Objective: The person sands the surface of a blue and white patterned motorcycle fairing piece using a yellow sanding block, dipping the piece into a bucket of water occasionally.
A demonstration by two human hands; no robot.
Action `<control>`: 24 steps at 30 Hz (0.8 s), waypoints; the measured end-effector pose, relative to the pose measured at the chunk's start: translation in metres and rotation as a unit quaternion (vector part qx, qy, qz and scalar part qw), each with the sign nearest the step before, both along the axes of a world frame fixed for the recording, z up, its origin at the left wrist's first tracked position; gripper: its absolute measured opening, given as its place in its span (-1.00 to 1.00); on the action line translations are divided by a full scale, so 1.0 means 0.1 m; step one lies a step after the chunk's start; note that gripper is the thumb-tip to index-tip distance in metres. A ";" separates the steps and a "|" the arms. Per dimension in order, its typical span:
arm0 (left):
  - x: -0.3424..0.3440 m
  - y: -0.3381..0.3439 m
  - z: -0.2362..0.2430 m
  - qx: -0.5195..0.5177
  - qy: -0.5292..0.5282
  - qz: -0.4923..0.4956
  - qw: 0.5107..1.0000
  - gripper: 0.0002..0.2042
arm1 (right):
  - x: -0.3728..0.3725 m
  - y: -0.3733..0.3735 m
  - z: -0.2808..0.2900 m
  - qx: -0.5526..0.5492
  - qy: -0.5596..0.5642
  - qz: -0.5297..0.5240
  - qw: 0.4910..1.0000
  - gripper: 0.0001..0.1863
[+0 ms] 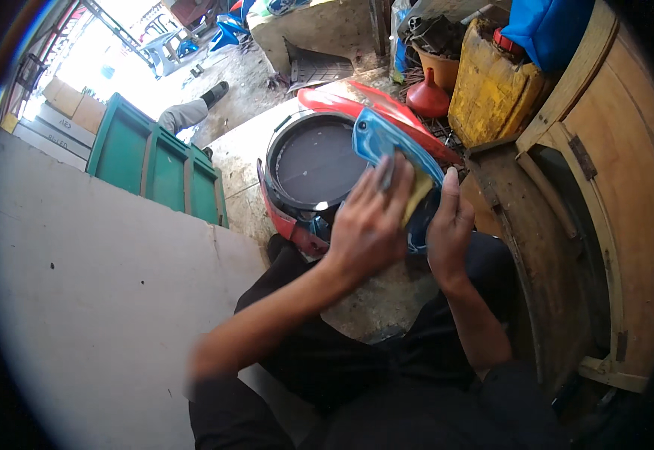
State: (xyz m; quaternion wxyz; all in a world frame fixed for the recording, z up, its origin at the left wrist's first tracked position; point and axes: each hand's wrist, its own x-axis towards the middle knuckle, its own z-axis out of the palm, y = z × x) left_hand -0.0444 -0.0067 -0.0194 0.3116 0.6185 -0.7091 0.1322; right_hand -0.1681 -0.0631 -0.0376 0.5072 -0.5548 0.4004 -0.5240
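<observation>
My left hand (pixel 372 214) presses a thin yellow pad (pixel 418 196) against the face of a glossy blue curved panel (pixel 387 139); whether the pad is cloth or sanding sheet I cannot tell. The panel looks like a motorcycle body panel, wet, with a small hole near its far corner. My right hand (pixel 451 225) grips its right edge, thumb up, and the panel stands tilted between both hands over my lap. Just beyond and to the left is a round black basin (pixel 273 169) of dark water. The left fingers are slightly blurred and partly hide the pad.
Red curved panels (pixel 409 124) lie around the basin. At the far right are a yellow jerrycan (pixel 484 94), a red funnel (pixel 428 96) and a wooden frame (pixel 631 150). A low white wall (pixel 117 300) and green panelled board (pixel 158 161) line the left. Someone's leg (pixel 184 116) shows behind the board.
</observation>
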 end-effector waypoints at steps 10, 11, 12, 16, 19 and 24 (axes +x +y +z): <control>0.22 -0.18 0.03 0.007 0.061 0.045 0.997 -0.45 | -0.05 -0.06 0.02 0.023 0.034 0.034 0.999 -0.49; 0.28 -0.27 0.04 0.014 0.087 0.074 0.993 -0.45 | -0.06 -0.06 0.05 0.019 0.033 0.020 0.999 -0.49; 0.27 -0.23 0.05 0.010 0.106 0.078 0.991 -0.49 | -0.02 -0.04 0.04 0.021 0.027 0.016 0.999 -0.48; 0.13 -0.03 0.01 -0.031 0.003 -0.003 1.000 -0.52 | -0.04 -0.04 0.04 0.072 -0.050 0.013 0.996 -0.47; 0.37 -0.27 0.08 -0.007 0.113 0.078 0.991 -0.51 | -0.01 -0.07 0.08 0.081 -0.088 0.003 0.993 -0.44; 0.24 -0.09 0.10 -0.022 0.089 0.044 0.995 -0.53 | 0.01 -0.06 0.12 0.081 -0.089 -0.021 0.993 -0.42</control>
